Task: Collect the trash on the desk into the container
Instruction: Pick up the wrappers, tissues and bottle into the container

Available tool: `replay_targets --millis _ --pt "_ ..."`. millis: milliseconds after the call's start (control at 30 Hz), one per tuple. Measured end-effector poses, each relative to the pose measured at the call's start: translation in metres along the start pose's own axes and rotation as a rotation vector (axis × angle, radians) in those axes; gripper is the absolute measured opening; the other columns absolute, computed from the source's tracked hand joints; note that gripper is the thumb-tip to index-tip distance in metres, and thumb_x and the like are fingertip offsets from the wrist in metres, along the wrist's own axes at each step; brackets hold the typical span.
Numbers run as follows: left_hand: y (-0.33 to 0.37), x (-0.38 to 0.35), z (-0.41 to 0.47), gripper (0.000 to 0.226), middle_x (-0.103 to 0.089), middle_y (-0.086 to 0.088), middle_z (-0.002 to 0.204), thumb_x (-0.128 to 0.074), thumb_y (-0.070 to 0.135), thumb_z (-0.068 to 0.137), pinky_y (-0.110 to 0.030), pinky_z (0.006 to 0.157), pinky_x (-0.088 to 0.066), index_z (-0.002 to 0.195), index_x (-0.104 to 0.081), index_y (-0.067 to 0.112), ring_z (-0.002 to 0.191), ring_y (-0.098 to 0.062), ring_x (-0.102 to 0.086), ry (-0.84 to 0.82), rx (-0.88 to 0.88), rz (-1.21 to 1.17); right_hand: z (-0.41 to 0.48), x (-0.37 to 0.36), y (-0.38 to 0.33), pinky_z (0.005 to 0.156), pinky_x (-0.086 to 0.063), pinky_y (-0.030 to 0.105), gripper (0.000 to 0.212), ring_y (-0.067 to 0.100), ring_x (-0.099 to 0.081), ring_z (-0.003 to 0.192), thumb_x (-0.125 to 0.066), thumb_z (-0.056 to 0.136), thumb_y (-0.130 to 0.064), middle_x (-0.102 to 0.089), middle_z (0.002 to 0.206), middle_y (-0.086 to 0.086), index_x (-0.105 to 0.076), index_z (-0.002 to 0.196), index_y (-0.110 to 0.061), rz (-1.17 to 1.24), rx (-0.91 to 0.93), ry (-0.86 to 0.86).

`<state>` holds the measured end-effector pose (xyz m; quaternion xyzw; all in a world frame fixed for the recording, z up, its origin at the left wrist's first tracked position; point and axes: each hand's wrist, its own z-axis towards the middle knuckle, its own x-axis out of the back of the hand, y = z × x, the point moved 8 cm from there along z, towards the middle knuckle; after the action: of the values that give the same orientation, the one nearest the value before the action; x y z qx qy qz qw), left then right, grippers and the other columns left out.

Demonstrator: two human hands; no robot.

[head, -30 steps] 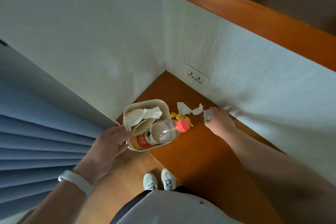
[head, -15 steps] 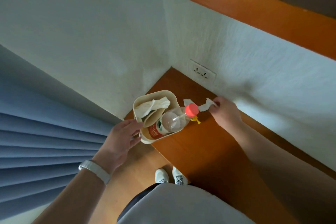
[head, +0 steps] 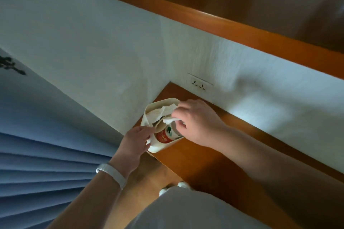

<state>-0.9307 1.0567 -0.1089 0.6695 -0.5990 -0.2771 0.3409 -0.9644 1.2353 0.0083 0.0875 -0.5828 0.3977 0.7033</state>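
Note:
A small cream container point(head: 160, 146) stands at the near left corner of the wooden desk point(head: 214, 158). Inside it lie crumpled white tissue point(head: 160, 112) and a plastic bottle with a red label point(head: 164, 135). My left hand point(head: 136, 140) grips the container's near left wall. Directly over the opening hovers my right hand point(head: 195, 119), its fingers pinching a white paper scrap point(head: 169, 120). The bottle's cap and the desk behind the container are hidden by my right hand.
White walls meet at the desk's far corner, with a wall socket point(head: 199, 84) just above the desk. A wooden shelf point(head: 214, 15) runs overhead. Blue curtain folds point(head: 41, 176) hang at the left. My white shoes point(head: 173, 188) stand on the floor beside the desk edge.
My right hand picked the white paper scraps off the desk near the wall and carried them left over the container. The left hand kept its hold on the container.

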Motion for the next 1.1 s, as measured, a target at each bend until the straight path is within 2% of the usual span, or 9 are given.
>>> replay_targets --millis 100,233,333,433,567,667,800,933,1100 --pt "0.006 -0.002 -0.001 0.016 -0.069 0.003 0.098 -0.075 0.032 0.080 -0.039 0.090 -0.050 0.092 -0.071 0.022 0.092 -0.013 -0.063 -0.022 -0.021 -0.013 0.003 -0.020 -0.015 0.071 -0.048 0.036 0.005 0.016 -0.053 0.069 -0.066 0.084 -0.014 -0.058 0.076 -0.005 -0.065 0.080 -0.016 -0.094 0.060 -0.094" --pt "0.009 -0.003 -0.003 0.026 -0.070 0.003 0.101 -0.076 0.036 0.076 -0.038 0.092 -0.050 0.096 -0.073 0.020 0.093 -0.011 -0.065 -0.055 -0.028 -0.022 0.010 -0.039 -0.024 0.078 -0.048 0.037 0.011 0.016 -0.059 0.079 -0.077 0.078 -0.017 -0.064 0.082 -0.006 -0.069 0.085 -0.018 -0.122 0.084 -0.213" --pt "0.009 -0.002 -0.003 0.018 -0.069 0.004 0.100 -0.074 0.032 0.081 -0.041 0.097 -0.049 0.095 -0.072 0.021 0.092 -0.009 -0.063 -0.074 -0.036 -0.026 0.015 -0.050 -0.029 0.080 -0.041 0.035 0.013 0.016 -0.058 0.091 -0.073 0.080 -0.017 -0.065 0.090 -0.006 -0.069 0.092 -0.020 -0.119 0.091 -0.288" --pt "0.006 0.003 -0.001 0.010 -0.068 0.005 0.100 -0.071 0.027 0.087 -0.042 0.100 -0.047 0.096 -0.071 0.021 0.091 -0.009 -0.062 -0.078 -0.032 -0.043 0.018 -0.048 -0.032 0.079 -0.041 0.036 0.008 0.016 -0.055 0.087 -0.067 0.085 -0.023 -0.061 0.088 -0.005 -0.066 0.090 -0.016 -0.094 0.101 -0.274" --pt "-0.001 0.015 0.004 0.012 -0.068 0.001 0.101 -0.072 0.025 0.087 -0.040 0.094 -0.050 0.097 -0.071 0.018 0.092 -0.012 -0.063 -0.032 -0.017 -0.099 0.018 -0.029 -0.021 0.092 -0.042 0.036 0.030 0.013 -0.056 0.091 -0.055 0.091 -0.042 -0.062 0.098 -0.009 -0.066 0.107 -0.020 -0.026 0.044 -0.233" --pt "-0.007 0.026 0.010 0.009 -0.067 0.000 0.101 -0.071 0.023 0.089 -0.039 0.090 -0.050 0.097 -0.069 0.018 0.094 -0.015 -0.062 -0.003 -0.011 -0.108 0.015 -0.006 0.004 0.090 -0.042 0.033 0.043 0.009 -0.058 0.093 -0.049 0.089 -0.052 -0.064 0.102 -0.010 -0.065 0.114 -0.021 0.043 -0.048 -0.133" --pt "-0.018 0.038 0.021 0.011 -0.065 -0.001 0.105 -0.069 0.023 0.092 -0.042 0.099 -0.049 0.100 -0.067 0.017 0.105 -0.021 -0.059 0.014 0.002 -0.107 -0.002 0.000 0.069 0.088 -0.047 0.032 0.043 0.013 -0.059 0.101 -0.056 0.088 -0.049 -0.066 0.110 -0.004 -0.066 0.114 -0.016 0.158 -0.320 -0.002" --pt "-0.028 0.045 0.025 0.014 -0.065 -0.004 0.108 -0.069 0.021 0.092 -0.046 0.103 -0.047 0.104 -0.067 0.015 0.109 -0.023 -0.059 0.021 0.017 -0.125 -0.035 -0.059 0.130 0.088 -0.050 0.030 0.038 0.015 -0.059 0.108 -0.062 0.092 -0.040 -0.063 0.122 -0.001 -0.063 0.123 -0.018 0.160 -0.581 -0.192" --pt "-0.040 0.063 0.025 0.014 -0.066 -0.002 0.108 -0.069 0.029 0.092 -0.040 0.092 -0.051 0.101 -0.068 0.019 0.106 -0.021 -0.061 0.044 0.027 -0.116 -0.075 -0.127 0.174 0.091 -0.050 0.031 0.046 0.018 -0.056 0.116 -0.062 0.092 -0.033 -0.050 0.139 0.001 -0.053 0.135 -0.021 0.128 -0.742 -0.337"
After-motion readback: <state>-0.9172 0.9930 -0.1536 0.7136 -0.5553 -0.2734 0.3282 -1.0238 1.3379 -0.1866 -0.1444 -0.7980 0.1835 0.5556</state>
